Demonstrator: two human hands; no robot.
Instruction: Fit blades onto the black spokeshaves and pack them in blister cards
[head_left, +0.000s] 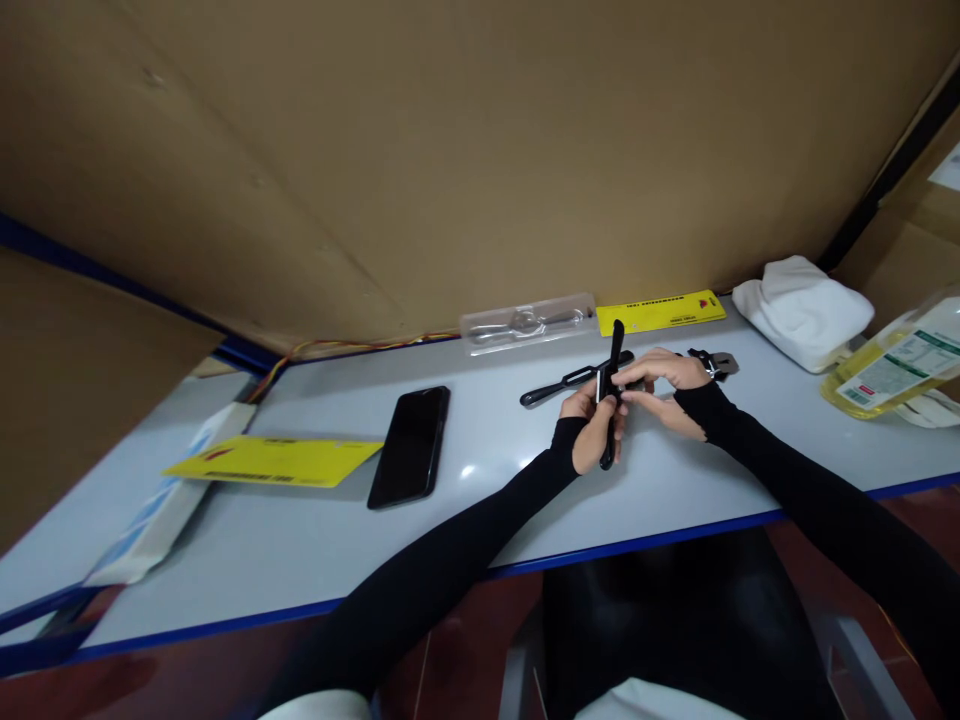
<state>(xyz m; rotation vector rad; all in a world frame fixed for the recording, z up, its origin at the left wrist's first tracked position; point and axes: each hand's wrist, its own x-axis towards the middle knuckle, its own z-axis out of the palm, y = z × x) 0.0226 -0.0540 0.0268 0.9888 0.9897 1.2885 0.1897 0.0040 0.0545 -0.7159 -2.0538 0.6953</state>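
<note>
A black spokeshave (616, 345) stands nearly upright in my left hand (594, 425), whose fingers and thumb wrap its middle; a pale flat edge shows there. From the right, my right hand (667, 378) brings thumb and fingertips together at the tool's centre. Whatever small part they pinch is mostly hidden. Behind both hands, a second black spokeshave body (555, 387) with an open middle lies on the table (480, 520). Just beyond my right wrist rest some loose metal parts (721, 364), partly covered by the hand.
Along the cardboard wall (480, 150) lie a clear plastic blister (529, 322) and a yellow card (660, 312). A white cloth bundle (806, 310) and a bottle of yellow liquid (892, 365) stand right. Leftward are a black phone (409, 447) and another yellow card (274, 462).
</note>
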